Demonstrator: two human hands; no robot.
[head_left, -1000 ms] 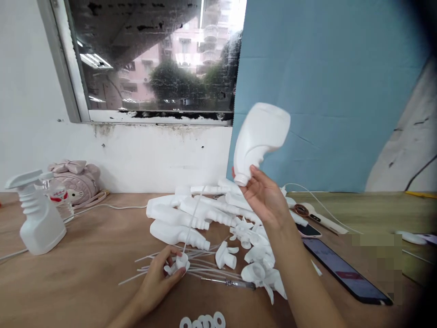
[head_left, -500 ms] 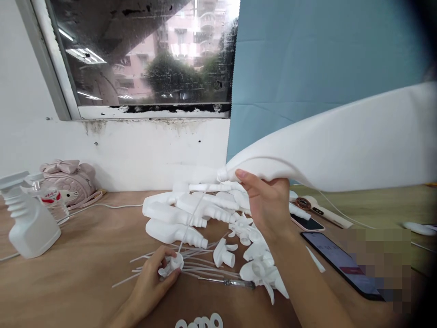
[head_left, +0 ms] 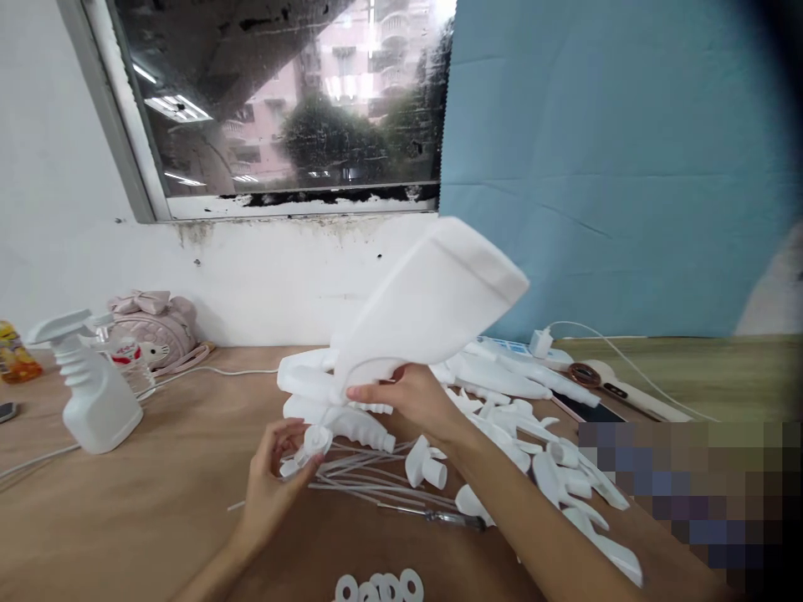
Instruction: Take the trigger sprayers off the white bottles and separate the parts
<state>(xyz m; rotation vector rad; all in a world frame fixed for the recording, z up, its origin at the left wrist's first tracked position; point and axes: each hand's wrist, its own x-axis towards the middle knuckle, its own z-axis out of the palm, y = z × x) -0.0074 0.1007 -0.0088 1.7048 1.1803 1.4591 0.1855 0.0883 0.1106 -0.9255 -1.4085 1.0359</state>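
Observation:
My right hand (head_left: 423, 401) grips a white spray bottle (head_left: 432, 293) near its neck. The bottle is tilted, its base up to the right and its neck down to the left. My left hand (head_left: 267, 472) is closed around a white trigger spray head (head_left: 317, 441), its round collar facing up, just below the bottle's neck. Whether neck and collar touch I cannot tell. Thin white tubes (head_left: 370, 477) lie behind and right of my left hand. A loose spray head (head_left: 427, 464) rests beside them.
Several white bottles (head_left: 360, 428) lie behind my hands, more spray heads (head_left: 565, 477) to the right. A screwdriver (head_left: 452, 518) and white rings (head_left: 382, 587) are in front. An assembled spray bottle (head_left: 100, 410), pink bag (head_left: 154, 334) and cable (head_left: 232, 369) are left; a handheld fan (head_left: 618, 389) is right.
The bottle has swung left and down from a nearly level position, bringing its neck close to the spray head. The tube that ran between them is now mostly out of sight.

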